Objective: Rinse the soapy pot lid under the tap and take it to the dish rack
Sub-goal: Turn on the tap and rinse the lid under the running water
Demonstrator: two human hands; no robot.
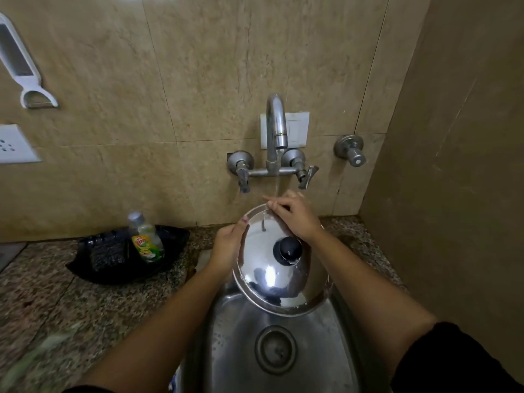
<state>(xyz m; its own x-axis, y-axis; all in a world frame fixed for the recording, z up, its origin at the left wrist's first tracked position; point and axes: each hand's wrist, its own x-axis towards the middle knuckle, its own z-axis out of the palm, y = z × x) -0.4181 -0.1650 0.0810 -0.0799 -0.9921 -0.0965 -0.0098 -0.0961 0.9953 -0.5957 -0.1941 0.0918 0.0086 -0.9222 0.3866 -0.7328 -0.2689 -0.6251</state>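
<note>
Sleeves: black, pushed up above my elbows at the bottom corners; both my forearms are bare and reach forward over the basin.
Sink: round stainless steel sink basin [226, 350] right below me, with a round metal drain strainer [275, 349] at its bottom.
Lid: shiny domed stainless steel pot lid [272, 276] with a black round knob [287, 249], held above the basin, knob side up and tilted towards me.
Left hand: my left hand [226, 248] grips the lid's left rim, thumb on top, the other fingers hidden beneath it.
Right hand: my right hand [295, 215] lies on the lid's far rim, fingers curled loosely together on the metal, just where the water lands.
Water: a thin stream [276, 184] falls from the spout onto my right fingers and the lid's far edge.
Counter: speckled granite countertop [56, 302] around the sink; to my left sits a black plastic tray [173, 236] holding a dark scrub pad [107, 252] and a clear bottle of green dish soap [146, 239], which leans.
Tap: curved chrome wall tap [276, 129] with two lever handles, on the beige tiled wall [141, 80].
Wall extras: a separate round chrome valve [350, 150] to the right of the tap, a white switch plate [297, 129] behind the spout.
</note>
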